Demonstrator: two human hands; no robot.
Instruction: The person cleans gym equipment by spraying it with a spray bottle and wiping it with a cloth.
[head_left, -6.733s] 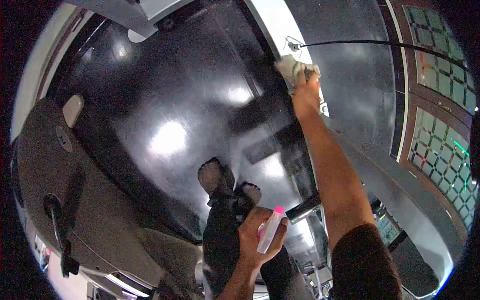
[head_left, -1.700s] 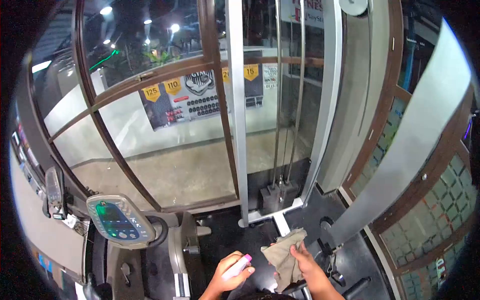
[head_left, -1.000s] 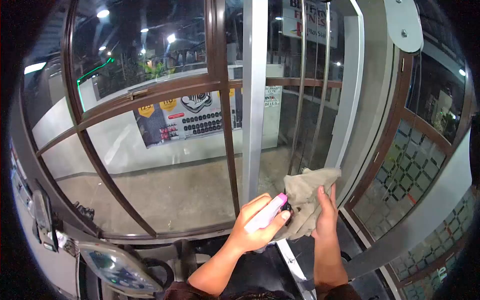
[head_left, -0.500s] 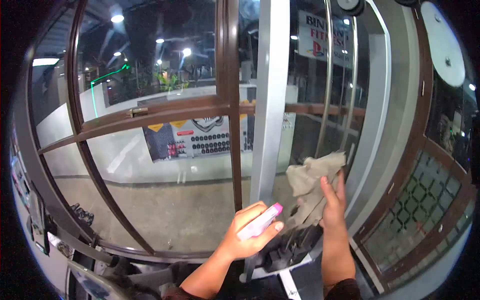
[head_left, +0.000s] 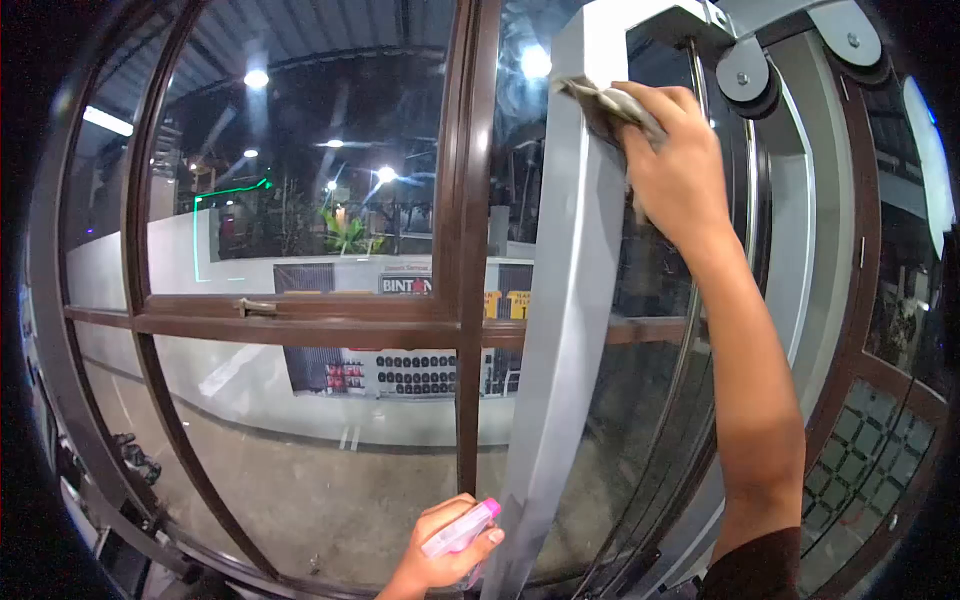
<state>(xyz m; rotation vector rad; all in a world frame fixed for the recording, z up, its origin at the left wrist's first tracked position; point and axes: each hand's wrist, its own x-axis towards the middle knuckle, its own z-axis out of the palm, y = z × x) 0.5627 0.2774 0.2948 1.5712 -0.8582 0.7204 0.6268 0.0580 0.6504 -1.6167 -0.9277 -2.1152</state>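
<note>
My right hand (head_left: pixel 680 160), raised high, is closed round a crumpled beige cloth (head_left: pixel 605 105) and presses it to the upper part of a grey metal post (head_left: pixel 570 270). Part of the cloth is hidden behind the fingers. Low in the view, my left hand (head_left: pixel 440 555) grips a spray bottle (head_left: pixel 460 530) with a whitish head and a pink nozzle tip. The bottle's pinkish body is mostly covered by that hand. The nozzle points up and right, close to the lower part of the post.
Brown-framed glass windows (head_left: pixel 300 325) fill the left and middle. Grey pulley wheels (head_left: pixel 742 78) and shiny vertical rods (head_left: pixel 750 220) belong to the machine beside the post. A brown door with a patterned panel (head_left: pixel 870 450) stands at right.
My right hand has moved up with the cloth, from beside the lower post to its upper part. My left hand, still holding the spray bottle, sits lower in view. The camera has tilted up.
</note>
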